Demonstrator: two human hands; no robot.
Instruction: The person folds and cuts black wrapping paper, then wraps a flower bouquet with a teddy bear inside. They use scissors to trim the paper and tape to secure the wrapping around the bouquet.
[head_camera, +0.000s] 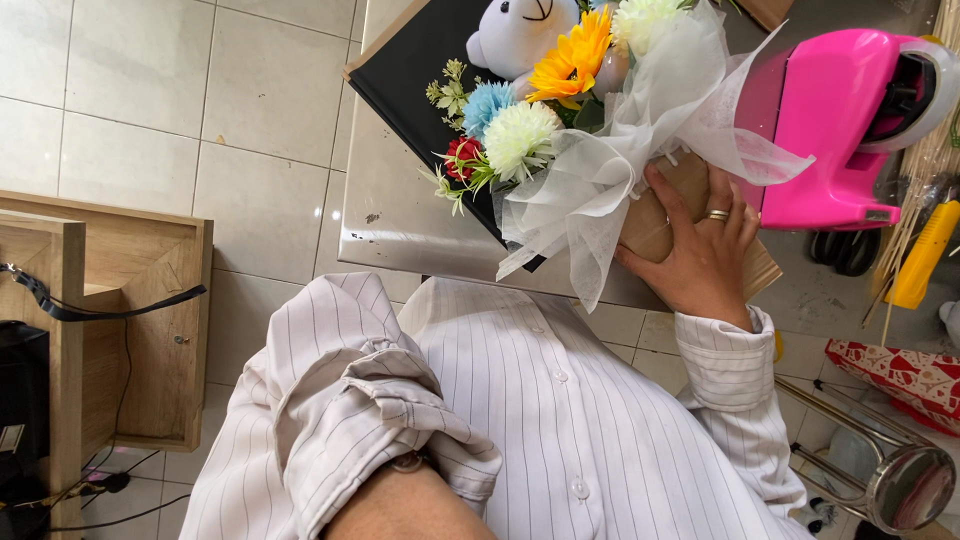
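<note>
The tiled floor (150, 90) fills the upper left of the frame. A striped shirt (560, 400) takes up the lower centre, its left sleeve rolled at the elbow. A wooden cabinet (130, 300) stands at the left edge, a black strap (60, 305) hanging across its front. The grey table (400, 215) runs from upper centre to the right edge, carrying a black board (420, 60) in the upper centre.

A pink tape dispenser (830, 120) sits on the table in the upper right, just beside the bouquet (560, 130). The bouquet lies across the upper centre, over the black board, with white mesh wrap (640, 130) around an orange flower (575, 55), white, blue and red blooms, and a white plush toy (515, 35) at the top edge.

The right hand (700, 255), right of centre, has its fingers curled around the brown paper base (665, 215) of the bouquet, gripping it; a ring (718, 214) shows on one finger. The left forearm (400, 505) reaches off the bottom edge; the left hand is out of sight.

A yellow cutter (925, 255) lies at the right edge. A round mirror (910, 488) occupies the lower right corner.
</note>
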